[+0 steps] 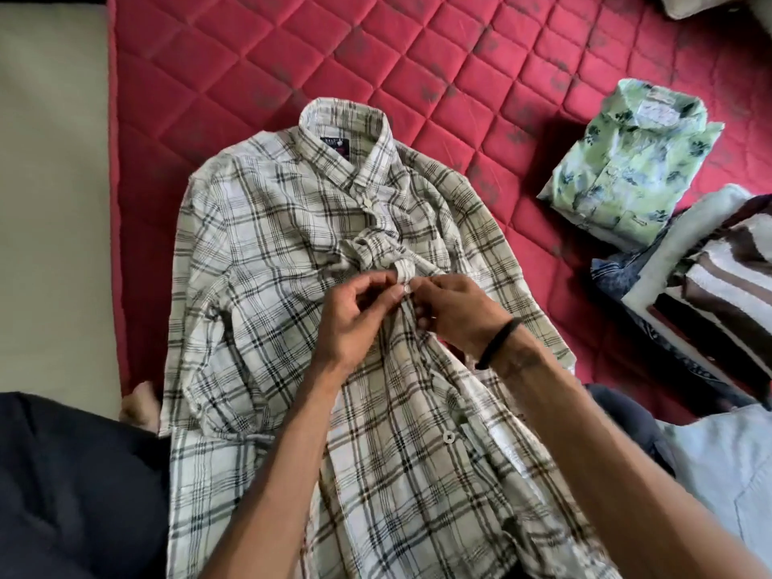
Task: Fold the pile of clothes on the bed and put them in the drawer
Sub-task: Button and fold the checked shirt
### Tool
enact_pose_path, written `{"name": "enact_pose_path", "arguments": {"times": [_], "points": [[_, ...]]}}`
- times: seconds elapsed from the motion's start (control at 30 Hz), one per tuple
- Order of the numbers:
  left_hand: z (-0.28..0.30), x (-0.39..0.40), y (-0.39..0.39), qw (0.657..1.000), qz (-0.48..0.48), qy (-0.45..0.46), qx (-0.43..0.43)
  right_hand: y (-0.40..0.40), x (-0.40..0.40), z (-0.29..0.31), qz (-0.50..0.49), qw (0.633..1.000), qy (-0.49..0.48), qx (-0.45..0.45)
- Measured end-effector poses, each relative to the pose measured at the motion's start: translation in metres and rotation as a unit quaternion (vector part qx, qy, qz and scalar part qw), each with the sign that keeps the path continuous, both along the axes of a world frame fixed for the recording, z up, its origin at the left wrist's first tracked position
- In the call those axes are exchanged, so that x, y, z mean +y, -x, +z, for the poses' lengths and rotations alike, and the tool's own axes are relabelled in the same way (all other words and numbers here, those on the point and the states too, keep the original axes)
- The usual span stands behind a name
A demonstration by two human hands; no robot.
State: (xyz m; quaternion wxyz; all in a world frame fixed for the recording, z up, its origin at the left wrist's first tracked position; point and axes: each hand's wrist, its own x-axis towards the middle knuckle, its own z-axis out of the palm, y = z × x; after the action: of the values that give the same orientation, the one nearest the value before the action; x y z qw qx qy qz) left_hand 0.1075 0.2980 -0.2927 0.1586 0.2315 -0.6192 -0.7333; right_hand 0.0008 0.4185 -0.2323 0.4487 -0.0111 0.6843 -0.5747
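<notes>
Both hands (401, 302) pinch the crumpled plaid shirt's (267, 252) button placket.

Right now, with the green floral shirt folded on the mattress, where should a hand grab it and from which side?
Take the green floral shirt by its near-left long edge, fingers sliding under the whole stack from the open red mattress side. It lies flat as a compact folded rectangle, collar at the far end, and the striped pile probably crowds its near-right end. Pinching only the top layer would likely undo the fold.
</notes>
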Motion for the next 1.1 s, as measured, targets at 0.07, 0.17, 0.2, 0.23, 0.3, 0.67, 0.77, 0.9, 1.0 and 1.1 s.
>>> {"name": "enact_pose_path", "arguments": {"times": [0.07, 0.17, 0.2, 0.23, 0.3, 0.67, 0.77, 0.9, 1.0, 1.1], "points": [[-0.003, -0.008, 0.005, 0.996, -0.034, 0.083, -0.015, 0.003, -0.004, 0.005, -0.020, 0.998, 0.004, -0.053], [-0.008, -0.005, 0.011, 0.979, -0.024, 0.198, -0.038, 0.002, -0.001, 0.009, -0.003, 0.997, -0.062, 0.040], [-0.008, -0.001, 0.013, 0.972, -0.006, 0.233, -0.039, -0.001, 0.006, 0.011, 0.004, 0.985, -0.104, 0.134], [-0.008, 0.004, 0.015, 0.964, 0.012, 0.262, -0.042, -0.005, 0.012, 0.014, 0.008, 0.962, -0.147, 0.231], [-0.007, 0.010, 0.016, 0.954, 0.038, 0.294, -0.053, -0.023, 0.028, 0.019, 0.037, 0.905, -0.221, 0.361], [0.037, 0.072, -0.029, 0.902, 0.029, 0.421, -0.092, -0.077, 0.063, -0.018, 0.150, 0.782, -0.346, 0.496], [0.028, 0.089, -0.048, 0.867, 0.003, 0.470, -0.164, -0.083, 0.051, -0.021, 0.152, 0.728, -0.388, 0.544], [0.028, 0.089, -0.054, 0.842, -0.024, 0.501, -0.196, -0.085, 0.047, -0.020, 0.181, 0.717, -0.386, 0.551], [0.031, 0.093, -0.061, 0.839, -0.060, 0.494, -0.219, -0.077, 0.058, -0.018, 0.191, 0.751, -0.356, 0.521], [0.031, 0.096, -0.064, 0.831, -0.060, 0.500, -0.236, -0.067, 0.067, -0.014, 0.203, 0.795, -0.335, 0.464]]}}
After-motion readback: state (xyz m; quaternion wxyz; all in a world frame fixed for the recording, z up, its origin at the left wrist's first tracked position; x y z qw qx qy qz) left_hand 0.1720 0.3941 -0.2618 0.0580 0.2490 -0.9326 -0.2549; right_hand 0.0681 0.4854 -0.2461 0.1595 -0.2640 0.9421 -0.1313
